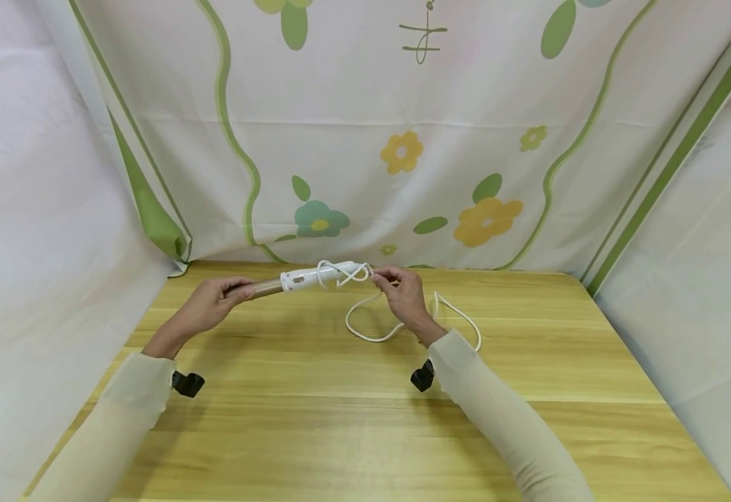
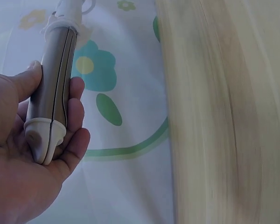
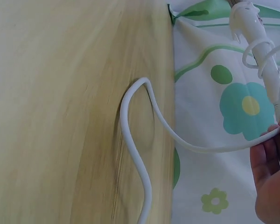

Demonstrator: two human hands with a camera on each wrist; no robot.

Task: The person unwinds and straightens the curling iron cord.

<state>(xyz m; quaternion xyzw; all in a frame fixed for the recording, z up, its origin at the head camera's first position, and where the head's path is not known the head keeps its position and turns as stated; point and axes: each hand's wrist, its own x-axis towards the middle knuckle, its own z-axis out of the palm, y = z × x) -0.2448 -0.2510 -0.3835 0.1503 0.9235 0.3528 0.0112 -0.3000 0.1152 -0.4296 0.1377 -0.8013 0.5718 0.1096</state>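
A hair straightener (image 1: 303, 279) with a white handle and a rounded, brownish-gold barrel is held above the far edge of the table. My left hand (image 1: 213, 301) grips its barrel (image 2: 53, 77), thumb on one side and fingers curled round the other; the pale split tip (image 2: 44, 135) lies toward the palm. Loops of white cord (image 1: 344, 272) wind loosely about the handle. At the handle's cord end, my right hand (image 1: 403, 296) pinches the cord (image 3: 210, 150) between thumb and fingers. From there the cord hangs down in a curve onto the table.
The wooden table (image 1: 315, 432) has light boards. More of the cord (image 1: 466, 319) lies on it, right of my right hand. A white cloth (image 1: 353, 90) with flowers and green lines hangs behind the table, with pale cloth on both sides.
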